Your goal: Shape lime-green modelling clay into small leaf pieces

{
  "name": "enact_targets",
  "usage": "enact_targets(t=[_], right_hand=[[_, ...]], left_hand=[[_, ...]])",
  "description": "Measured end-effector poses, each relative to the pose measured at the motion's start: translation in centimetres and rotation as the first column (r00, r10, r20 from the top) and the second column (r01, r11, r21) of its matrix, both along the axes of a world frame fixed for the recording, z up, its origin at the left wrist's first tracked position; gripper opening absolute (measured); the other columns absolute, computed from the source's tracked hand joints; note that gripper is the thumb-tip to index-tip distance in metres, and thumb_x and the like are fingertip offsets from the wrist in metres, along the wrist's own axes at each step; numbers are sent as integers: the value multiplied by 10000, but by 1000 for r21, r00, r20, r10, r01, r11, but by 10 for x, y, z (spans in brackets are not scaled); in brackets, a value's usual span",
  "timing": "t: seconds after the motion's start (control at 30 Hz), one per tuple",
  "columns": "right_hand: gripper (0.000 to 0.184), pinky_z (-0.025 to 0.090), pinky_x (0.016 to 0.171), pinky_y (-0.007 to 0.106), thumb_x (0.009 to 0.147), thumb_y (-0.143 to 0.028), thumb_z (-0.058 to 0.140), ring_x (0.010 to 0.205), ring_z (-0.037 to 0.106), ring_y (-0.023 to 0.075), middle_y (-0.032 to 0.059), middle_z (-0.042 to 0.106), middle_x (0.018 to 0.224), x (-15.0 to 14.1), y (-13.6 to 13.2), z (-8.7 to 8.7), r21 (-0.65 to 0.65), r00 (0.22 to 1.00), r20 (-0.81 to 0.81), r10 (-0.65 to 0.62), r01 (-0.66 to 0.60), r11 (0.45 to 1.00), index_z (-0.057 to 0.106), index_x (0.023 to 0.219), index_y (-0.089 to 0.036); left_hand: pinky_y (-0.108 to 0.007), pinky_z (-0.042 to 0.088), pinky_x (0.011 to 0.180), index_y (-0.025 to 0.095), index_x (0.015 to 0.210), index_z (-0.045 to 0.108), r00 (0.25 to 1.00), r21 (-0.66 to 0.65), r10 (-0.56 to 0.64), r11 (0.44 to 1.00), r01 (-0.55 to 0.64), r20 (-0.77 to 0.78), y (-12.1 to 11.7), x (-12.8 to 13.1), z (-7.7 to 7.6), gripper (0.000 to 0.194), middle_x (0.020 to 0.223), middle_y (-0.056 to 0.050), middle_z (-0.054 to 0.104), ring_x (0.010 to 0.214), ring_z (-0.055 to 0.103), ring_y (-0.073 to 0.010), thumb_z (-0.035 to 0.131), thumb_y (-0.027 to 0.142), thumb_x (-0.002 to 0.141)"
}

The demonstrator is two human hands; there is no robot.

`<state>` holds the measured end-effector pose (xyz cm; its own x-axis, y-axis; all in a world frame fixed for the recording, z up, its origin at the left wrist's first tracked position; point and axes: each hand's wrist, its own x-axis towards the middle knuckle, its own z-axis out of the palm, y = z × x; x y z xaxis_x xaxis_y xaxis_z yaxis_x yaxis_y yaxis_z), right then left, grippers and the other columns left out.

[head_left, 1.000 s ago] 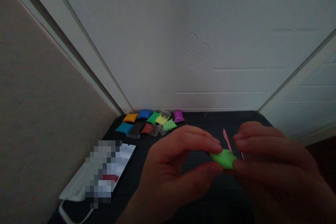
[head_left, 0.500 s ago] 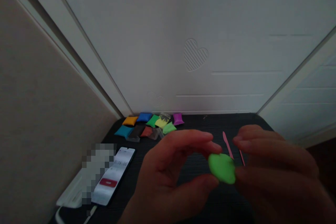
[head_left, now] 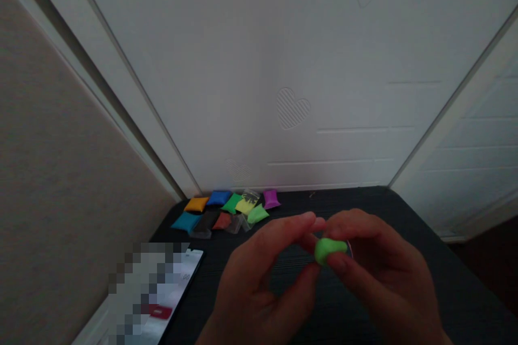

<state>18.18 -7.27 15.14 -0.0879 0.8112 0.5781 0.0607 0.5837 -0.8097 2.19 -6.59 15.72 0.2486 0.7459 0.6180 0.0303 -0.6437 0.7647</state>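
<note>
A lump of bright green modelling clay (head_left: 326, 251) is between my two hands, above the dark table. It is rounded at the left and narrows toward the right. My right hand (head_left: 386, 272) pinches the narrow end between thumb and forefinger. From the other side, the thumb and curved fingers of my left hand (head_left: 265, 277) close on the rounded end. Part of the clay is covered by the right thumb. A thin pinkish edge, probably one of the modelling tools on the table, shows just behind the right fingers.
Small packets of coloured clay lie at the back left of the table (head_left: 404, 215), among them orange (head_left: 196, 204), blue (head_left: 219, 198), teal (head_left: 186, 222) and purple (head_left: 271, 199). A phone (head_left: 178, 302) lies at the front left. A white panelled wall (head_left: 243, 64) rises behind.
My right hand has turned and moved left, and now pinches the clay with thumb and forefinger. The clay has gone from a wide lump to a drop shape. The view has tilted up slightly.
</note>
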Motion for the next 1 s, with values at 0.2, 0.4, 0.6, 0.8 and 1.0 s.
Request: enact_targets(t=[0.2,0.4,0.6,0.8,1.0], right_hand=[[229,469,689,259,722,-47,593,813,548,139,13,586,824,-2,1,3,133,1000,-11,19,-18,991,582,898,-194],[230,482,689,241,700,-69,624,816,552,136,14,596,831,1,0,9,140,997,26,74,-77,987,590,900,-177],[214,484,669,212,684,-82,654,788,563,125,-6,606,786,-4,-5,10,78,999,-9,34,-33,996,606,856,-198],[191,478,659,189,711,-86,622,772,559,108,-19,605,782,0,-4,12,72,996,51,73,-77,994,614,852,-214],[200,479,703,204,727,-138,617,852,556,133,-6,619,813,6,-2,12,56,994,40,106,-109,993,608,907,-226]], left_hand=[[-220,485,836,292,1163,463,997,-8,-66,998,66,43,3,-2,0,575,998,9,624,914,587,-136,586,-1,684],[-257,482,824,266,1121,487,998,75,-65,995,65,2,3,-6,3,527,937,5,640,849,599,-143,603,6,678],[-264,493,785,243,1098,500,995,90,-103,991,104,-17,5,-5,6,494,914,-9,648,826,604,-148,606,6,677],[-270,482,798,241,1099,502,993,77,-118,990,117,17,6,-5,3,492,918,-9,642,822,601,-144,608,6,679],[-297,493,774,243,1099,505,990,69,-136,989,134,40,5,-4,5,481,916,-22,645,822,596,-160,591,2,692]])
